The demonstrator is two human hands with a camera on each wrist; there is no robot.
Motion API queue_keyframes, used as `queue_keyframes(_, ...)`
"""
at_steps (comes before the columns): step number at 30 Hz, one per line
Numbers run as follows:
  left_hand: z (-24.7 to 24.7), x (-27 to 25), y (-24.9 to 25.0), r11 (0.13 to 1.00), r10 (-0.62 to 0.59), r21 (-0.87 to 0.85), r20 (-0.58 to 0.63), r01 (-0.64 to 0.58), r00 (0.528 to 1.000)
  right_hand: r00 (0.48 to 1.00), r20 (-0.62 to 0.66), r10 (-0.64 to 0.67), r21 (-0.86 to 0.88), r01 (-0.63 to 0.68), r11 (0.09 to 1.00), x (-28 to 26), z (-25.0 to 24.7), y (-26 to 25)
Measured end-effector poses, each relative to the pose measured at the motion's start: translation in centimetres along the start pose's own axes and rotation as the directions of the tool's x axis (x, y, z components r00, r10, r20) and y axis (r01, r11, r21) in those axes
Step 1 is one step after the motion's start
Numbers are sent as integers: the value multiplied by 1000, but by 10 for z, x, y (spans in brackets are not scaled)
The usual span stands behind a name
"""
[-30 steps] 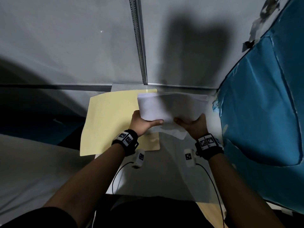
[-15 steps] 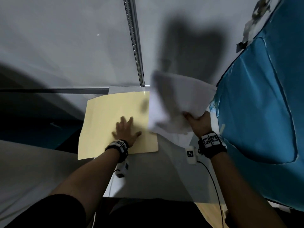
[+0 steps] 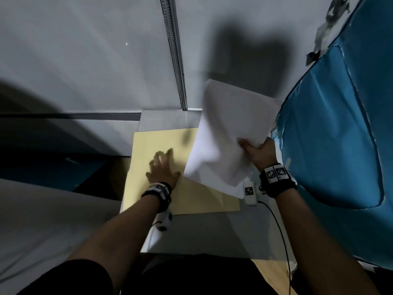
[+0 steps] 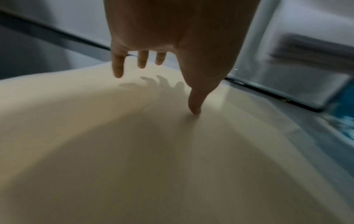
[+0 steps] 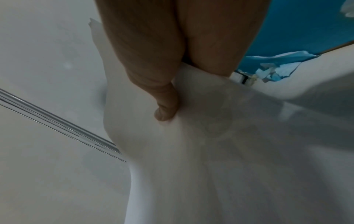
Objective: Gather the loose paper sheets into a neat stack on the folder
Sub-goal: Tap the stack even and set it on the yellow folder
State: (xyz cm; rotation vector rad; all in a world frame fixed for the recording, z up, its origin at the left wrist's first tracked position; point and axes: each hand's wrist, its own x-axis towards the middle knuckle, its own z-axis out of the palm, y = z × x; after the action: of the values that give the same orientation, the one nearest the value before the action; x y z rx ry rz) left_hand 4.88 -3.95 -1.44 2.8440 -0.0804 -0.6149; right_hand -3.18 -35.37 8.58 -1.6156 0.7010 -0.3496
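A pale yellow folder (image 3: 191, 199) (image 4: 134, 151) lies flat on the grey table (image 3: 212, 235). My left hand (image 3: 162, 167) (image 4: 162, 63) rests on its middle with fingers spread and straight, the thumb tip touching the folder. My right hand (image 3: 255, 151) (image 5: 172, 91) pinches a bundle of white paper sheets (image 3: 227, 135) (image 5: 191, 151) by their right edge, thumb on top. The sheets hang tilted above the folder's right part and the table's far right corner, bending and blurred.
A grey wall with a vertical metal rail (image 3: 174, 52) stands just behind the table. A blue padded chair back (image 3: 340, 124) with torn edges crowds the right side. Dark floor and a grey surface (image 3: 42, 220) lie to the left. A cable (image 3: 280, 231) trails from my right wrist.
My left hand let go of the sheets and came down flat on the folder. My right hand alone lifted and swung the bundle up and to the right.
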Motion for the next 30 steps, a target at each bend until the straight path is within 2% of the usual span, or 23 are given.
queue_keyframes(2, -1, 11, -23, 991, -132, 14, 161, 132, 978, 1000, -12, -1, -37, 0, 999, 4, -8, 8)
queue_keyframes(3, -2, 13, -28, 990, -143, 23, 222, 142, 965, 1000, -12, 5, -53, -6, 999, 6, -12, 13)
queue_keyframes(5, 0, 10, -28, 994, -110, 33, 266, 104, 958, 999, -6, 33, -87, -34, 996, 10, -19, 24)
queue_keyframes(12, 25, -24, -7, 993, 44, 93, 302, -76, 952, 984, 45, 170, -233, -155, 960, 9, -36, 65)
queue_keyframes(16, 30, -34, -3, 993, 49, 85, 287, -76, 957, 971, 88, 223, -325, -184, 928, -4, -39, 91)
queue_keyframes(21, 25, -36, -2, 998, -18, 63, 280, 0, 960, 926, 175, 335, -279, -280, 918, -13, -29, 109)
queue_keyframes(26, 20, -40, -4, 999, -47, 38, 268, 38, 962, 908, 187, 375, -351, -294, 889, -5, -10, 119)
queue_keyframes(28, 16, -40, -3, 998, -51, 30, 210, 46, 976, 916, 156, 369, -361, -295, 885, -2, -8, 123)
queue_keyframes(30, 10, -36, -6, 997, -79, 20, 77, 78, 994, 935, 68, 347, -407, -292, 865, 1, -10, 126)
